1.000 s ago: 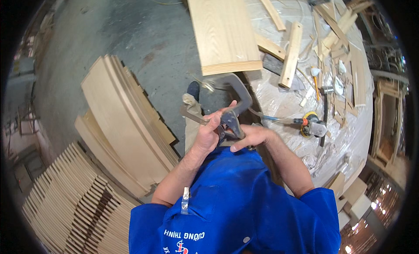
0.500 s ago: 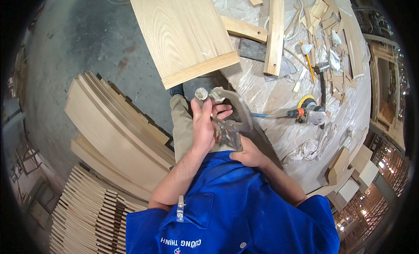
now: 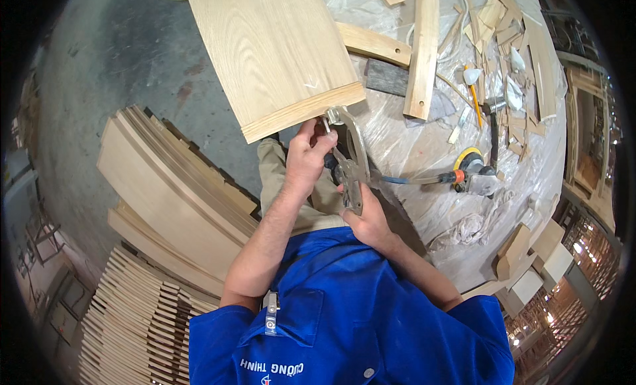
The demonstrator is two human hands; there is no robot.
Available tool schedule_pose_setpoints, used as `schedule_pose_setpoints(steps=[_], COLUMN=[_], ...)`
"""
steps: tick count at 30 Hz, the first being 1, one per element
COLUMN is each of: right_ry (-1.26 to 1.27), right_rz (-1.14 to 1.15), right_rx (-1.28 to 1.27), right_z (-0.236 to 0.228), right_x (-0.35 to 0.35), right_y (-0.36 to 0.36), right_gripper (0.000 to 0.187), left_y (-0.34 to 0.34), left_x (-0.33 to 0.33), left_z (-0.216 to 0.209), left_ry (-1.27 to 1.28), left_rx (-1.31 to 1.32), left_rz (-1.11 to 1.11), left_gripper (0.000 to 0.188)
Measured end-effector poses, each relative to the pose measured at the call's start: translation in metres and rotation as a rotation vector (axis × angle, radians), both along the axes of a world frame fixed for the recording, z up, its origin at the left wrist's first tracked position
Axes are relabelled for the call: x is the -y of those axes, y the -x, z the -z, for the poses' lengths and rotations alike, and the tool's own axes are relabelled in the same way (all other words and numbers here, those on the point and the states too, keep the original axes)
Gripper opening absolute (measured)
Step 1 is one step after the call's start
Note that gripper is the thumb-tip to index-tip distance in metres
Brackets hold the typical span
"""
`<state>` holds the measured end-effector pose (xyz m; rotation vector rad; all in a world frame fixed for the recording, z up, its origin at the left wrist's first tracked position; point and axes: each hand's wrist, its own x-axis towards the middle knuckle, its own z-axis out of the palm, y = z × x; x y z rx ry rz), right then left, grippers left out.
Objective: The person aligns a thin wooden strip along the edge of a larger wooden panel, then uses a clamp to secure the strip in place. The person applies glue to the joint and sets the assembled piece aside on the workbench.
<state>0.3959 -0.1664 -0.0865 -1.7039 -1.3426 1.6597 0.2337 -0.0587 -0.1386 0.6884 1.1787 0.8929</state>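
Observation:
A metal locking C-clamp (image 3: 358,150) is held upright in front of my waist. My right hand (image 3: 368,221) is closed around its handle end. The fingers of my left hand (image 3: 306,156) pinch at the clamp's jaw end; the exact part between them is partly hidden. Just beyond the jaw is the near edge of a pale wooden panel (image 3: 285,47), which has a strip (image 3: 298,112) along that edge. The jaw's tip appears close to this edge, but I cannot tell whether it touches.
On the right, a plastic-covered table (image 3: 424,153) carries a sander (image 3: 474,170) with a hose, a hammer (image 3: 493,107), a pencil (image 3: 474,97), a rag (image 3: 464,229) and wood offcuts. Curved boards (image 3: 172,199) and stacked slats (image 3: 126,312) stand at left.
Both hands have moved the clamp away from my body, up toward the panel's near edge. Its jaw end now sits beside that edge, and the left fingers have closed in a pinch.

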Motion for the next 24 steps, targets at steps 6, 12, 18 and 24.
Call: schedule_pose_setpoints(steps=[6,12,18,24], right_ry=[0.023,0.028,0.022,0.039], right_rz=[0.023,0.032,0.026,-0.001], right_rx=[0.017,0.066,0.092,0.060], right_z=[-0.002,0.003,0.000,-0.001], right_x=[-0.005,0.003,-0.003,-0.006], right_y=[0.003,-0.002,-0.001,-0.002], right_gripper=[0.049,0.047,0.051,0.058], left_y=[0.035,0.056,0.056,0.048], left_x=[-0.008,-0.037,-0.069,-0.061], left_z=[-0.053,-0.095,-0.067,-0.065], left_ry=[-0.104,-0.994,-1.122,-1.118], left_rx=[-0.747,-0.973,-1.124,-1.191], left_rz=[0.517,0.180,0.322,0.258], left_gripper=[0.029,0.041,0.047,0.033])
